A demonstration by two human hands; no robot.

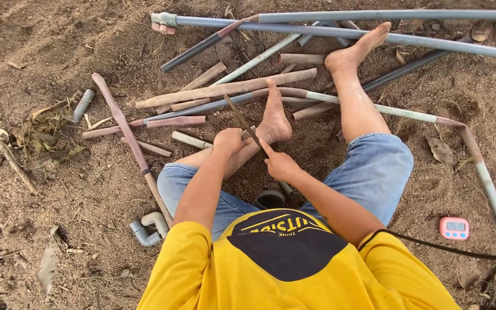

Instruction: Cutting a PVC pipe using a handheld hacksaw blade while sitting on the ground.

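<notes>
Head view: dusty, mud-caked pipes strewn across loose brown soil. Left hand clenched round a short pipe stub near the bare foot. Right hand closed on a thin saw blade, slanted across that stub.

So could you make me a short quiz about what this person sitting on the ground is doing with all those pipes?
1. True or false: the left hand grips a short pipe piece beside the bare foot.
2. What does the right hand hold? A) a pink timer B) a thin dark blade C) a grey elbow fitting
3. Fill in: the pink timer lies on the soil by the person's ____ knee.

Key: 1 true; 2 B; 3 right
</notes>
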